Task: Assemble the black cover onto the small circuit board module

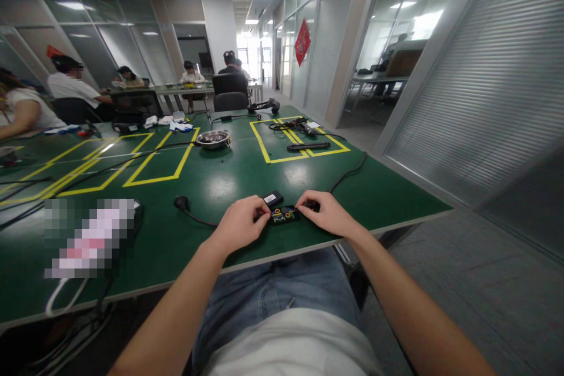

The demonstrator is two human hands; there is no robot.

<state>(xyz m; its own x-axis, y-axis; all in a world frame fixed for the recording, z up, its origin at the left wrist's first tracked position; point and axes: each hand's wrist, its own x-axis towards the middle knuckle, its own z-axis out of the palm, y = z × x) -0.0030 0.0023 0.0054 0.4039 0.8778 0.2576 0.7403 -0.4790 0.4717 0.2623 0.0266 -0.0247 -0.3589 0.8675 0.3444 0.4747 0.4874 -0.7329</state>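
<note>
Head view: my left hand [242, 224] and right hand [326, 212] pinch opposite ends of the open case [279, 220], near table [374, 197] edge. Handling its innards, I judge; next calls for light, steady fingertips.

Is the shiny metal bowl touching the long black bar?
Apart. The head view shows green tabletop and yellow tape between the metal bowl and the black bar.
</note>
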